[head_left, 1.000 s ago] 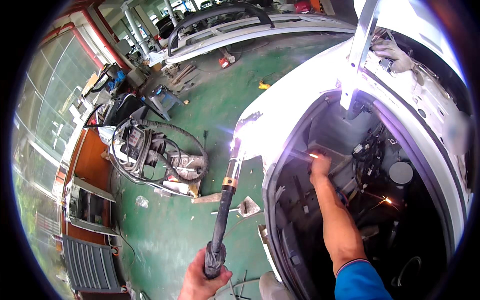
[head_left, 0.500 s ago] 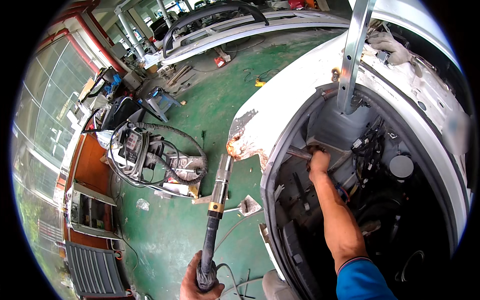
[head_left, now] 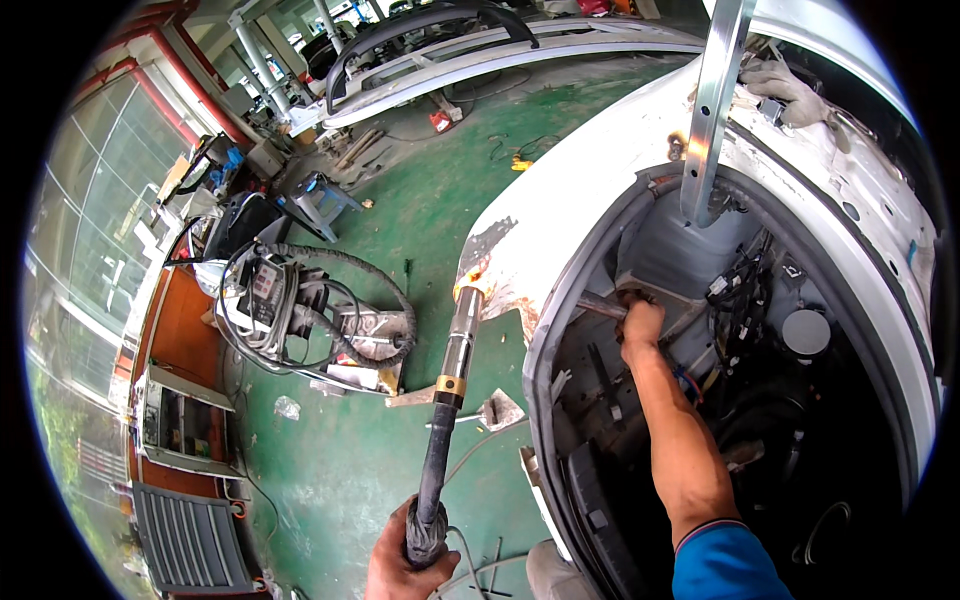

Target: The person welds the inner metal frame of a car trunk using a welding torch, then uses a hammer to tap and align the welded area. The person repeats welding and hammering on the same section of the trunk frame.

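Observation:
My left hand [head_left: 400,560] is wrapped round the taped black grip of a torch-like gun [head_left: 452,390] with a silver barrel and a brass-coloured ring. Its tip meets the torn, bare-metal corner of the white car body panel [head_left: 560,200], where an orange glow shows. My right arm reaches into the car's open rear compartment. There my right hand [head_left: 643,325] is closed round a thick bar [head_left: 598,303] that points left toward the panel's inner side; its other end is hidden. Behind that hand lies bare grey sheet metal.
A perforated metal strut [head_left: 712,110] rises from the compartment's far side. Loose wiring [head_left: 740,285] hangs inside, by the black rubber seal [head_left: 535,400]. To the left stands a machine with coiled cables [head_left: 290,310]. A dustpan-like piece [head_left: 500,408] and cables lie on the green floor.
The gun has moved slightly right and up, bringing its tip onto the glowing corner of the panel. My right hand stays about where it was.

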A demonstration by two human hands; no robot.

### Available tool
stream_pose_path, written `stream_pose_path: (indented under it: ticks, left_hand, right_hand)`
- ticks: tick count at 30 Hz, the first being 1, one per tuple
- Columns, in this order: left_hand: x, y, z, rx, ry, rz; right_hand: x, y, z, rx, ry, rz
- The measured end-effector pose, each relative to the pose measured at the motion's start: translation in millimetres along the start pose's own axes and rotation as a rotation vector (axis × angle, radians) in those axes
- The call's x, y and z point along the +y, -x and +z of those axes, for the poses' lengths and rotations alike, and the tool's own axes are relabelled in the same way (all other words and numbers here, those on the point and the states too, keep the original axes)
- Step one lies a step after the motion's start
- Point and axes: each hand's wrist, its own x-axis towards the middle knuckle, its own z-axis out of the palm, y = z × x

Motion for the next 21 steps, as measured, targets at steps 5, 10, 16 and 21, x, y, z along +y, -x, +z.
stream_pose_path:
  ticks: [5, 10, 16, 21]
  left_hand:
    - [-0.3, -3.4, 1.6, -0.007, 0.019, 0.02]
    - [-6.8, -1.5, -0.2, 0.009, 0.003, 0.036]
    - [-2.1, -0.2, 0.3, 0.045, 0.005, 0.023]
    - [1.6, 5.5, -1.9, 0.063, -0.003, 0.014]
  right_hand:
    - [-2.3, 0.5, 0.3, 0.011, 0.001, 0.007]
    - [-6.7, 4.5, 1.2, 0.014, 0.009, 0.043]
    - [-6.3, 4.1, 1.2, 0.021, 0.026, 0.029]
    - [-3.3, -0.7, -0.5, 0.007, 0.023, 0.0]
